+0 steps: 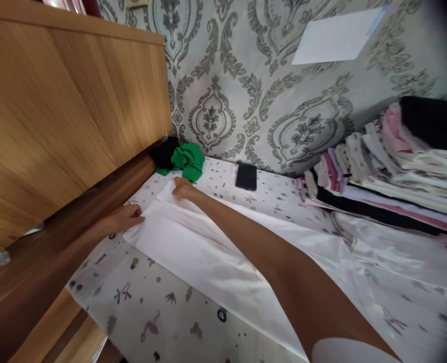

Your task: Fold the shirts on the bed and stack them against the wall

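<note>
A long white garment (193, 257), possibly trousers, lies stretched across a patterned sheet (185, 307), with creases along its length. At its far narrow end, my left hand (125, 220) pinches the near corner with curled fingers. My right hand (183, 189) reaches across the cloth and grips the other corner of that same end, fingers closed. My right forearm covers part of the fabric. Just beyond my right hand sits a crumpled green cloth (189, 160), with a black cloth (166, 154) bunched against it.
A black phone (246, 176) lies near the wall. Folded clothes (378, 171) are stacked high at the right. A wooden cabinet (75, 96) stands at the left, close above my left arm. White paper (336, 36) hangs on the patterned wallpaper.
</note>
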The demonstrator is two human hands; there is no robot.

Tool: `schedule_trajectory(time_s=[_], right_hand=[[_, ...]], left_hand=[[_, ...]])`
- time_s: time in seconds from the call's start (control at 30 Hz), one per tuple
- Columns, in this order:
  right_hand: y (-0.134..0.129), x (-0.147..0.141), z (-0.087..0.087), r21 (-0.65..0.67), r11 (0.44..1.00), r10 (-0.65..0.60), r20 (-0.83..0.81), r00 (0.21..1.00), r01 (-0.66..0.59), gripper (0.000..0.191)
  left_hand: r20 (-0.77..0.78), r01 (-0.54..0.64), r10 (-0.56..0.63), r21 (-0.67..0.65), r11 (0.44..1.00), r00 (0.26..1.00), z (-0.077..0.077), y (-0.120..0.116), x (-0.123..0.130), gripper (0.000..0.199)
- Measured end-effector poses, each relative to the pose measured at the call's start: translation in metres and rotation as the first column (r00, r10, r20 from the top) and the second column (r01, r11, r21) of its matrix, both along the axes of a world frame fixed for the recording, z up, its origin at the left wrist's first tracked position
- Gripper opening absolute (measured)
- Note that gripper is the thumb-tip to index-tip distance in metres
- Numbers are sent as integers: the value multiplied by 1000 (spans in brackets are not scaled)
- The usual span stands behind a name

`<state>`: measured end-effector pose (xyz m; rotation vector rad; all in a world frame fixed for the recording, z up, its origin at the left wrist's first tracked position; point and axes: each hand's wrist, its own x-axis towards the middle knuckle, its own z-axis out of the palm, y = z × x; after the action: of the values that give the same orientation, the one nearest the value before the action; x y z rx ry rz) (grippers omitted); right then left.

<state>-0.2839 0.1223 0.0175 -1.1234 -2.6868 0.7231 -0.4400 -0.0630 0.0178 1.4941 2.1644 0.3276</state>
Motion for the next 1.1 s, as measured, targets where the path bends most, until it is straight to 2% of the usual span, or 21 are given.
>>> schedule_trajectory(time_s=[0.17, 0.23, 0.37, 0.43, 0.47, 0.6, 0.73, 0.83, 0.97, 1.1], right_hand=[[11, -15, 2, -194, 975, -72, 177, 982, 107, 22], [15, -18, 4, -249, 959, -87, 185, 979, 132, 16], [20, -20, 5, -359, 916, -153, 102, 983, 180, 10], [20, -18, 6, -437, 882, -191, 15, 982, 178, 5], [19, -16, 8, -481, 861, -209, -38, 977, 166, 9], [17, 0, 19, -634, 770, -278, -235, 931, 70, 32], [17, 26, 31, -711, 704, -331, -335, 882, -7, 31], [18, 50, 35, -744, 668, -368, -373, 852, -37, 27], [20, 90, 35, -782, 612, -406, -441, 801, -120, 28], [21, 137, 28, -759, 623, -379, -506, 775, -191, 24]], left_hand=[[24, -18, 19, -55, 998, 1000, -3, -6, 2, 47], [129, -16, 28, -96, 995, 991, -4, -7, 4, 48], [394, -106, 148, -125, 986, 907, 2, -10, 17, 49], [423, -167, 197, -107, 980, 884, 10, -13, 25, 49], [419, -178, 198, -88, 980, 886, 16, -14, 29, 48], [329, -137, 119, 32, 990, 937, 38, -18, 48, 43], [104, -12, -6, 174, 985, 995, 54, -20, 76, 34], [-60, 117, -105, 258, 959, 993, 58, -22, 102, 31], [-180, 207, -169, 225, 952, 969, 56, -27, 139, 29], [-186, 317, -291, 128, 940, 939, 49, -33, 179, 26]])
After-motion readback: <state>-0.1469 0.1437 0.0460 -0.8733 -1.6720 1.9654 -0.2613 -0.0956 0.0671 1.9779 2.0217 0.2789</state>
